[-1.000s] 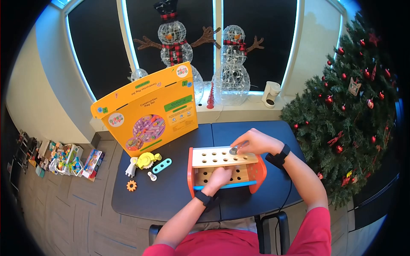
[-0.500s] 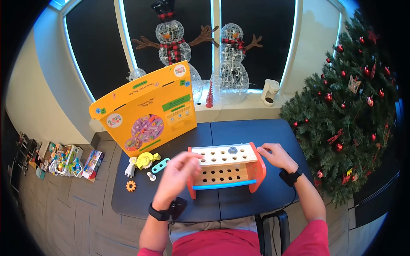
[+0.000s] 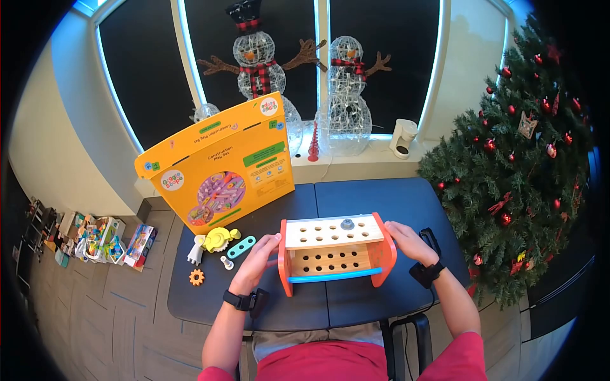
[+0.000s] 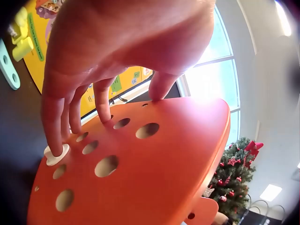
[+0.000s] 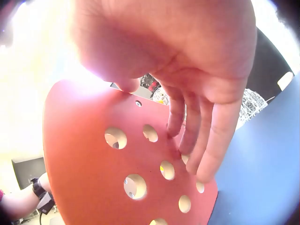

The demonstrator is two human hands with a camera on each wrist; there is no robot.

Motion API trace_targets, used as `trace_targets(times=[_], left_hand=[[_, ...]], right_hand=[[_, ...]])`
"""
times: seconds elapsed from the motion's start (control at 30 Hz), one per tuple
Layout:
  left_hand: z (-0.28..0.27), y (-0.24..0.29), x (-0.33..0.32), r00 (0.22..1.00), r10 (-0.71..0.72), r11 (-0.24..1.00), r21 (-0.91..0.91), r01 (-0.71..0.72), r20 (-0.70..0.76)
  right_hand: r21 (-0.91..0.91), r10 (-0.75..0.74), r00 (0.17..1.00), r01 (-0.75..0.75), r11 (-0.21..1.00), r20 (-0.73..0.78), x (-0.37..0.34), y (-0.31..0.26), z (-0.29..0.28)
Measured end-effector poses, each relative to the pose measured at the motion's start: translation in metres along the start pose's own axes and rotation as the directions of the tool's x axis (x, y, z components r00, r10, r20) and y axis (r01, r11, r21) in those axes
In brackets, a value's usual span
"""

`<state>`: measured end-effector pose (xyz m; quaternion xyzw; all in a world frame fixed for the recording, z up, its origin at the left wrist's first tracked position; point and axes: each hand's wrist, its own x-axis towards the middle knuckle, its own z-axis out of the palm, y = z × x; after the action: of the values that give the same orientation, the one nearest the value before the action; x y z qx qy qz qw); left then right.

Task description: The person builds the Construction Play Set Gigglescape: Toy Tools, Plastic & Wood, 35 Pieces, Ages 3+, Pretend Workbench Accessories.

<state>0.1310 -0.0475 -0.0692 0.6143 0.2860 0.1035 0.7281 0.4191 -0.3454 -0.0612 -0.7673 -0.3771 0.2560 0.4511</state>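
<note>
Workbench (image 3: 325,243), a toy one with holes in it, stood upright on the dark table (image 3: 368,305) between my hands. My left hand (image 3: 253,261) was unclenched, its fingertips and thumb resting against the workbench's red left end (image 4: 154,183); one fingertip lay over a small white piece (image 4: 57,154) there, though I could not tell how it was fitted. My right hand (image 3: 413,246) was loose too, its fingers laid along the red right end (image 5: 89,159) and its thumb at the edge. A grey bolt (image 3: 347,223) sat on the white top of the workbench, toward its right side, with neither hand on it. Left of the workbench lay a teal strip (image 3: 241,247) with holes, a white screw (image 3: 227,262), a yellow piece (image 3: 219,239) and an orange gear (image 3: 197,277). Behind the workbench and to its left, a yellow box (image 3: 222,162) stood upright.
</note>
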Motion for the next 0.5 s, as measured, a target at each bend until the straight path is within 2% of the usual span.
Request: trace_targets(times=[0.17, 0.3, 0.37, 0.5], left_hand=[[-0.0037, 0.0018, 0.0057, 0.997, -0.025, 0.999, -0.031, 0.027, 0.074], [-0.0053, 0.0021, 0.0070, 0.996, -0.023, 0.999, -0.041, 0.027, 0.086], [-0.0037, 0.0040, 0.0054, 0.997, -0.020, 0.998, -0.056, 0.025, 0.079], [-0.0035, 0.0045, 0.0046, 0.997, 0.004, 0.994, -0.111, 0.005, 0.075]], right_hand=[[0.115, 0.093, 0.993, -0.101, 0.988, 0.072, 0.0042, 0.0054, -0.0011], [0.127, 0.097, 0.995, -0.101, 0.987, 0.033, 0.0047, 0.0088, 0.0031], [0.150, 0.029, 0.999, -0.034, 0.988, 0.034, 0.0063, 0.0126, 0.0035], [0.159, 0.077, 0.997, -0.080, 0.984, 0.026, 0.0002, 0.0027, 0.0038]])
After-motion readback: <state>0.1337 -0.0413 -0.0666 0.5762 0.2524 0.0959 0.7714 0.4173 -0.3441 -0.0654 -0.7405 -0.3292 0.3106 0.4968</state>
